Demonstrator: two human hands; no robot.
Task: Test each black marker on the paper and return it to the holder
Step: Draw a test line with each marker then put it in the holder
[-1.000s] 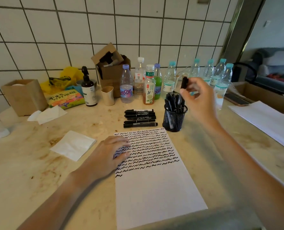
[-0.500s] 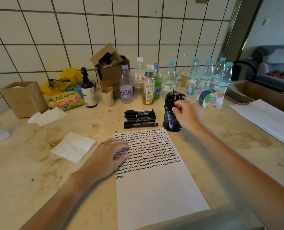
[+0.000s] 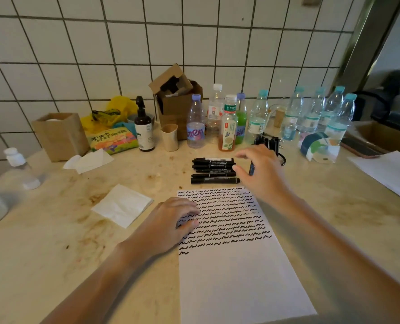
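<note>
Paper lies flat on counter, top half filled w/ rows of black squiggles. Left hand rests on paper's left edge, fingers relaxed and spread over the squiggles, gripping nothing. Right hand hangs above counter just past paper's top right corner, fingers loosely spread toward a row of markers; thumb and index apart, nothing pinched. A dark blurred bit shows by the palm; can't tell if it's held or part of what's behind. Markers, approx five, lie side by side just left of right hand's fingertips, caps pointing right, btwn paper and bottles. Holder, black mesh, stands right behind right hand, mostly hidden by it, w/ more marker tops sticking up. Napkin sits left of left hand.
</note>
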